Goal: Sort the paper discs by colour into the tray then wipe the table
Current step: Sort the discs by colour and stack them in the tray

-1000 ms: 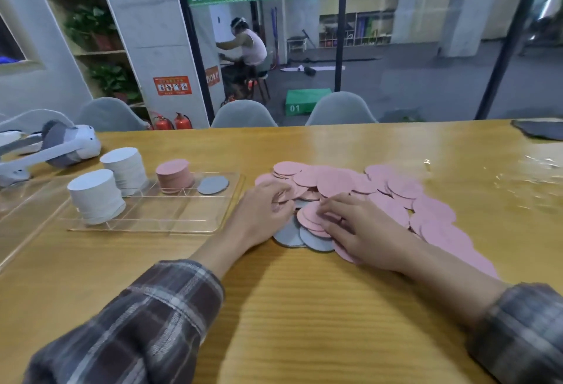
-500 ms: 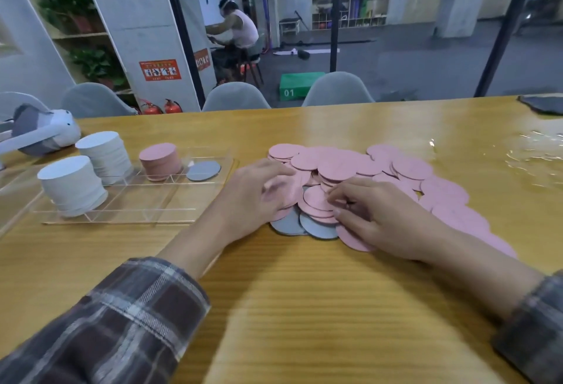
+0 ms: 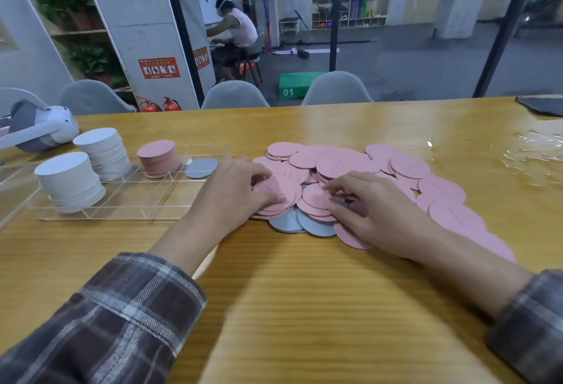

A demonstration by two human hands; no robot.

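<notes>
Your loose pink discs (image 3: 341,164) lie heaped mid-table (image 3: 304,307), with grey discs (image 3: 286,222) under the near edge. Your left hand (image 3: 231,194) grips a small pink stack (image 3: 275,199). Your right hand (image 3: 377,213) pinches the edge of a pink disc (image 3: 315,198). The clear tray (image 3: 137,201) sits to the left.

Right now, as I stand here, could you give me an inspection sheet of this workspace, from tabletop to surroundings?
Surface: wooden table, glossy; a shiny patch far right, film or wet, cannot tell.
Job's things: clear tray holds two white stacks, one pink stack and one grey disc; loose pink discs lie right of it, over grey discs.
Clutter: white headset far left; dark cloth far right.
Grips: left hand holds a bunch of loose pink discs; right hand pinches one.
Cables: nothing seen.
Surroundings: grey chairs, fire extinguishers, a seated person behind glass.
</notes>
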